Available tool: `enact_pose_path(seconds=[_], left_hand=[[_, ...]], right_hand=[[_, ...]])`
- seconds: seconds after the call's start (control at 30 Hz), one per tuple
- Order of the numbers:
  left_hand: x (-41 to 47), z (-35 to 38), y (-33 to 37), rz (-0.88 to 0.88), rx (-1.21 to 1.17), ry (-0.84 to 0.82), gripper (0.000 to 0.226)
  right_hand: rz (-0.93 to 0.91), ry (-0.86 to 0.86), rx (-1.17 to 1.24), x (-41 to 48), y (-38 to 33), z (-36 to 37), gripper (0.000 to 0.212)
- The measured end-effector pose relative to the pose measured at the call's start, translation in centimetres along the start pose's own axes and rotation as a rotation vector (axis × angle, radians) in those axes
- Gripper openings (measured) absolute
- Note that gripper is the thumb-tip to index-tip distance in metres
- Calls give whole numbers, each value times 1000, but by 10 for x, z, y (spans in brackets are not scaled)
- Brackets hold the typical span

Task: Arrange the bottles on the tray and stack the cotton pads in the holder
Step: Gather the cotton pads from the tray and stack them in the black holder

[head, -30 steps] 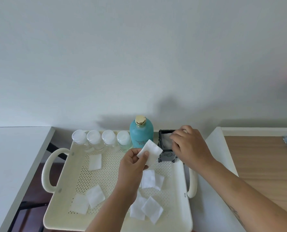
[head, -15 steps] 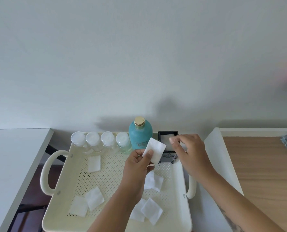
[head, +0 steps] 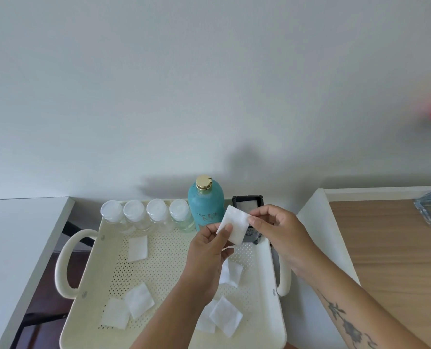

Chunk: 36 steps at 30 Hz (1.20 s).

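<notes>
Both hands, left hand [head: 210,250] & right hand [head: 281,231], pinch one cotton pad [head: 233,227], tilted diamond-wise, corner up, before holder [head: 247,206].

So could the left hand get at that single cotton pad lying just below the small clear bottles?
Probably yes. That cotton pad lies flat and alone on the tray, nothing on or over it. But the left hand is pinching another pad, so it would need to pass that on first.

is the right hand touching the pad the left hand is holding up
Touching. The head view shows the right hand pinching the right edge of the cotton pad, while the left hand holds its lower left corner.
</notes>
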<state>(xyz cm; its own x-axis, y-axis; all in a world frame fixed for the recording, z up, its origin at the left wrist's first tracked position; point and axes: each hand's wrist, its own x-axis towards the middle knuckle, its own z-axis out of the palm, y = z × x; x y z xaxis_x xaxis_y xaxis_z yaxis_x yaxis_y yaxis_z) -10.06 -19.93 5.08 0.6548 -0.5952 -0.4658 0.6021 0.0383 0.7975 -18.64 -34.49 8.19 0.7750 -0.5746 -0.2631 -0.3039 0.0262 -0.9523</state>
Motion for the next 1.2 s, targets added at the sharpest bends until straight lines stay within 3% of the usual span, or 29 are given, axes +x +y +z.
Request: enact_pose_path(seconds=[0.1, 0.23, 0.43, 0.57, 0.77, 1.03, 1.2], left_hand=[[2, -4, 0, 2, -5, 11, 23], [6, -23, 2, 29, 119, 145, 25], [11, -63, -12, 77, 620, 321, 13], [12, -82, -32, 171, 1001, 266, 16], [17, -97, -47, 255, 1475, 204, 40], [25, -100, -56, 225, 1626, 161, 43], [31, -100, -54, 236, 1615, 142, 33]], right_hand=[[-2, 6, -38, 6, -1, -1, 3], [-63, 59, -183, 21, -7, -10, 5], [-103, 40, -406, 48, -16, -30, 8], [-94, -30, -551, 60, -17, -32, 8], [-158, -80, -741, 62, -7, -20, 7], [-389, 144, -961, 49, 5, -10, 9], [-530, 125, -1057, 33, 19, 1, 12]])
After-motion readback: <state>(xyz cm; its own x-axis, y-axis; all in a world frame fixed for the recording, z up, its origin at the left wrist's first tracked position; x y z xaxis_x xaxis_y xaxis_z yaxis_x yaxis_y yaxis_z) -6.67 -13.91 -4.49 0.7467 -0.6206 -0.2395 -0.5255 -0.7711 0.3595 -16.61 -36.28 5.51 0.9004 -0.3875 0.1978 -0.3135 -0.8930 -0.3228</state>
